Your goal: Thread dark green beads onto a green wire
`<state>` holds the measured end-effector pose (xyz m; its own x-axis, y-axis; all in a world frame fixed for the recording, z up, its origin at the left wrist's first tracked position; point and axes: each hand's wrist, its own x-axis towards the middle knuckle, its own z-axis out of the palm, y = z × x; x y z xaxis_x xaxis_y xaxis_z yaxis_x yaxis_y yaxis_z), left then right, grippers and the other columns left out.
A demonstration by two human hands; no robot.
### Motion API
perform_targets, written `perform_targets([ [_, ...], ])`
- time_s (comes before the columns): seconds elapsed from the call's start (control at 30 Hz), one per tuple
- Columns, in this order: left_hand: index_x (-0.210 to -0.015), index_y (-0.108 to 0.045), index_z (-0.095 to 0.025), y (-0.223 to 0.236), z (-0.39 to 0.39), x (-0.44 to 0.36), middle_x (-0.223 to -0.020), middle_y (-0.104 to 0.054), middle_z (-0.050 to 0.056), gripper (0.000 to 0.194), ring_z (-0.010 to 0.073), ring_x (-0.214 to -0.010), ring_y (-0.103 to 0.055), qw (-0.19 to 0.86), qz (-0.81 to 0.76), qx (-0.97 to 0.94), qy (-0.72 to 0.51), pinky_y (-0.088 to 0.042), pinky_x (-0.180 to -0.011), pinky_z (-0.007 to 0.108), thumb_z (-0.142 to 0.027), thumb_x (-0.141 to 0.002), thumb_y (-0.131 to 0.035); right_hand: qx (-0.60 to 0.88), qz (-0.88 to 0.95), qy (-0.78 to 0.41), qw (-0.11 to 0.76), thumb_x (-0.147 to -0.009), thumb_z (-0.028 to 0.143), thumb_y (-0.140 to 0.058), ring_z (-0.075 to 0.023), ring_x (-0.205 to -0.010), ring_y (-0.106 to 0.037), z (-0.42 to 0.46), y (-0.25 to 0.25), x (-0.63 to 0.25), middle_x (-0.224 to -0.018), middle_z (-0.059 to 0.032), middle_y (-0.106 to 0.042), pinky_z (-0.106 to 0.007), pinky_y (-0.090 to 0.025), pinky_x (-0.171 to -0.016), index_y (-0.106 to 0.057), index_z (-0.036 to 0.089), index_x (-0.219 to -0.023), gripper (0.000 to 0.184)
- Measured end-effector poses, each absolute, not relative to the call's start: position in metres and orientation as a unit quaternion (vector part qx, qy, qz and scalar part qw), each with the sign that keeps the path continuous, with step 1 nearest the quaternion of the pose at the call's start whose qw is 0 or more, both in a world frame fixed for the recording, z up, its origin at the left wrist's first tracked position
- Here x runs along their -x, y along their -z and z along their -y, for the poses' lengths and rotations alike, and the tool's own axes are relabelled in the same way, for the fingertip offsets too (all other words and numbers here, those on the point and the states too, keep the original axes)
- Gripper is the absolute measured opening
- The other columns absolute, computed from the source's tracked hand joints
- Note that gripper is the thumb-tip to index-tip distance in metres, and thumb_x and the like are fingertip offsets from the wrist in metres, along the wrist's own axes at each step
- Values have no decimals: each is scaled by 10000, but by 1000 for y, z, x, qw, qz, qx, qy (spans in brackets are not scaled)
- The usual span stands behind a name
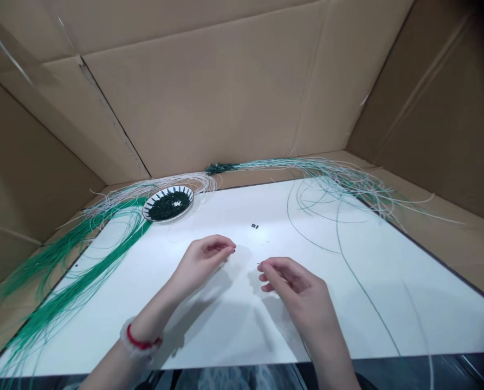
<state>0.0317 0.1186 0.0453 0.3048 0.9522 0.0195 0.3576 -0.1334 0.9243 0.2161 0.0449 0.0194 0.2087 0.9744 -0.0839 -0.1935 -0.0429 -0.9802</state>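
While the left hand (201, 265) is hovering with its fingers (225, 248) drawn narrow, holding nothing that can be made out, the right hand (294, 287) is pinching a fine wire end (259, 264) between its fingertips, gripping close to the tip for steady control. Tiny dark beads (254, 226) are lying farther out on the white desk (408, 303), while a patterned plate (144, 209) of beads and green-and-white wire bundles (266, 164) are lining its far edge.

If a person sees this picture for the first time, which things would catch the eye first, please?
Long bundles of thin green and pale wires catch the eye first, sweeping around the left and far edges of a flat white board. At the far left, a round white plate with a black-patterned rim holds a heap of dark green beads. In the middle, the left hand and right hand are raised over the board, with a red string bracelet on the left wrist.
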Motion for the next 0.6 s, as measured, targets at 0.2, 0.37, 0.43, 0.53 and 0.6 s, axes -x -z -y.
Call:
perform_targets([
  [0.2, -828, -704, -166, -48, -87, -17, -793, -713, 26, 156, 155, -758, -659, 527, -499, -576, -375, -514, -719, 250, -316, -791, -726, 503, 436, -518, 537, -860, 390, -725, -173, -768, -707, -48, -28, -180, -801, -2, -746, -280, -558, -735, -751, 234, -805, 167],
  [0.37, -822, -719, -178, -41, -80, -6, -777, -723, 14, 105, 149, -739, -674, 551, -508, -527, -401, -518, -695, 235, -281, -800, -728, 483, 424, -554, 529, -851, 409, -749, -183, -820, -730, -50, -25, -157, -844, -18, -768, -278, -575, -769, -742, 232, -829, 178],
  [0.43, -831, -744, -189, -42, -76, -3, -784, -740, 14, 94, 154, -735, -686, 549, -511, -519, -409, -526, -692, 235, -277, -805, -732, 488, 411, -556, 533, -848, 400, -752, -174, -814, -731, -49, -27, -150, -831, -15, -773, -269, -586, -783, -741, 236, -816, 168],
  [0.53, -833, -782, -212, -44, -71, 2, -817, -758, 17, 76, 160, -753, -693, 522, -523, -529, -418, -534, -704, 234, -267, -816, -732, 496, 397, -557, 535, -842, 390, -750, -168, -788, -740, -50, -30, -147, -795, -7, -772, -268, -602, -790, -736, 240, -799, 156],
  [0.6, -831, -798, -230, -44, -68, 6, -855, -762, 18, 82, 166, -804, -691, 487, -530, -552, -421, -535, -735, 229, -251, -836, -718, 503, 405, -547, 534, -827, 393, -760, -173, -786, -748, -52, -27, -150, -780, -3, -765, -268, -606, -778, -733, 241, -791, 159],
])
